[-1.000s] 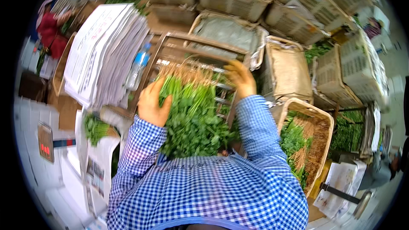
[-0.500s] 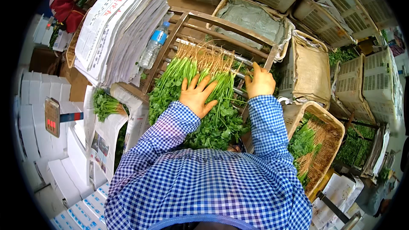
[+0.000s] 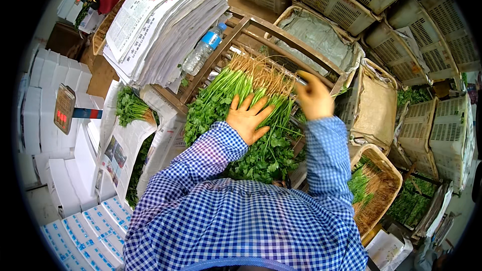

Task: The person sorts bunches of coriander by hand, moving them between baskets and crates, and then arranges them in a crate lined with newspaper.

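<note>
Left hand: the left hand [image 3: 249,119] lies flat, palm down, fingers spread and released, pressing on the herb bunch just below its centre.
Right hand: the right hand [image 3: 315,96] hovers at the bunch's 2 o'clock edge, blurred; it seems to pinch something thin and pale, but whether the fingers grasp it cannot be told.
Herb bunch: the herb bunch [image 3: 236,90] (leafy green stalks with pale roots) rests on the wooden crate, roots towards 12 o'clock, leaves towards 6 o'clock against the checked blue shirt [image 3: 241,221].
Wooden crate: the wooden crate [image 3: 261,27] carries the bunch; its slats show around the roots.
Bottle: a clear plastic bottle [image 3: 202,50] with a blue cap lies at 10 o'clock of the bunch, beside the newspapers.
Newspapers: the newspaper stack [image 3: 160,20] sits at 11 o'clock of the crate.
Scale: a digital scale [image 3: 64,108] stands at 9 o'clock, well apart.
Small bunch: a smaller green bunch [image 3: 131,108] lies on paper at 9 o'clock of the left hand.
Wicker basket: a wicker basket [image 3: 384,190] with greens sits at 4 o'clock.
</note>
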Demonstrator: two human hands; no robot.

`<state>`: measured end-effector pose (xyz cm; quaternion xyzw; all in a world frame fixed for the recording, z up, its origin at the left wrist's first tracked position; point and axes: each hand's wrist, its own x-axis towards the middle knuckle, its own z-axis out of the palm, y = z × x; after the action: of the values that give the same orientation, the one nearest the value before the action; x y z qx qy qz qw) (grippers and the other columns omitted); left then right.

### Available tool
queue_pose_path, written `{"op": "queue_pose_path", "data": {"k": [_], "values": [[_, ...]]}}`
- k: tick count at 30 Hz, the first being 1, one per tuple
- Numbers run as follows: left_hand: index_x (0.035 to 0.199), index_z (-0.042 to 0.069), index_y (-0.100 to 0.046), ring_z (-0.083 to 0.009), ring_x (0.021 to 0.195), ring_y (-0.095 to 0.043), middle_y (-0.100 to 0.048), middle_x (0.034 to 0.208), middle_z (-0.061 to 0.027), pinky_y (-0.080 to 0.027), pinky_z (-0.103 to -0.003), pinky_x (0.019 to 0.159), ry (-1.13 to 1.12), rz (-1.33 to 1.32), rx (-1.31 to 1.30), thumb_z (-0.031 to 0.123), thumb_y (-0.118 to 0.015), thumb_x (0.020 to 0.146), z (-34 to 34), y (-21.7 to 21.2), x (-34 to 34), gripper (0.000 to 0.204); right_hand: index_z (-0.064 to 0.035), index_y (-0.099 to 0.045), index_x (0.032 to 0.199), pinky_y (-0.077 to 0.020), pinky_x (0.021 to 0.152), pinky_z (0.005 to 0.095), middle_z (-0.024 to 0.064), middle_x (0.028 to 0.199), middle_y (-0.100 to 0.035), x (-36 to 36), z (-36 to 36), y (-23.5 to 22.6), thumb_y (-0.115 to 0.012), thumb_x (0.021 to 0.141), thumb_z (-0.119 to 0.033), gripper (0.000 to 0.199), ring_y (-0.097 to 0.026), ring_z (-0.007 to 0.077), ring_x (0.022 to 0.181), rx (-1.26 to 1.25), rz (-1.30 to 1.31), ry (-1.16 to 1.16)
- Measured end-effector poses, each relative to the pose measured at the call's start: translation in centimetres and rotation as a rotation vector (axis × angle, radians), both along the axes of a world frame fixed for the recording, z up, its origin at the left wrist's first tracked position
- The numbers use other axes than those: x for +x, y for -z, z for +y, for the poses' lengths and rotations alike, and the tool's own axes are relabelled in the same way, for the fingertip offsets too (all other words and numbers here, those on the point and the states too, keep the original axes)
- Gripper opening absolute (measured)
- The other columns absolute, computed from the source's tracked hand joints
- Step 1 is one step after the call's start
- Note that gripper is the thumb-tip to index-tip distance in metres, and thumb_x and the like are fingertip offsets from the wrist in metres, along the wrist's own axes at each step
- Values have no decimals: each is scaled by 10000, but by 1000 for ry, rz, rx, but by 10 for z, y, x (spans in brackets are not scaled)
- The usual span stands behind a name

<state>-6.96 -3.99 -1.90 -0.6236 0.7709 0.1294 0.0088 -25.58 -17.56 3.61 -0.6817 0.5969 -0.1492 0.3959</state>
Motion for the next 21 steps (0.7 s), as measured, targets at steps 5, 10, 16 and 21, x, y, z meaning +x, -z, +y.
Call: {"op": "queue_pose_path", "data": {"k": [5,10,16,21], "values": [[1553,229,-329,-424,1482,-251,-315,1604,-127,-137,-670,1185,22,-29,23,469,-575,960,-4,-5,-4,686,-92,-670,1243,-509,996,425,192,1209,-690,81,-36,31,-613,959,-377,406,-659,326,1134,201,301,-436],[1540,225,-352,-406,1475,-269,-326,1603,-102,-154,-655,1189,11,4,-23,476,-573,962,2,4,0,668,-44,-705,1067,-539,706,364,106,897,-707,40,-55,67,-652,969,-263,246,-642,184,762,144,-425,199],[1532,220,-365,-425,1454,-299,-363,1578,-108,-170,-672,1175,26,41,-48,484,-569,960,1,6,1,662,-113,-700,1178,-548,861,357,110,1031,-736,89,-29,40,-712,921,-311,324,-692,219,934,140,-172,-136],[1514,199,-399,-431,1443,-316,-396,1552,-118,-183,-659,1177,26,21,-24,485,-554,964,-1,2,1,639,-109,-696,1179,-528,943,404,148,1145,-715,119,-36,36,-635,913,-387,390,-680,298,1057,125,269,-586]]}}
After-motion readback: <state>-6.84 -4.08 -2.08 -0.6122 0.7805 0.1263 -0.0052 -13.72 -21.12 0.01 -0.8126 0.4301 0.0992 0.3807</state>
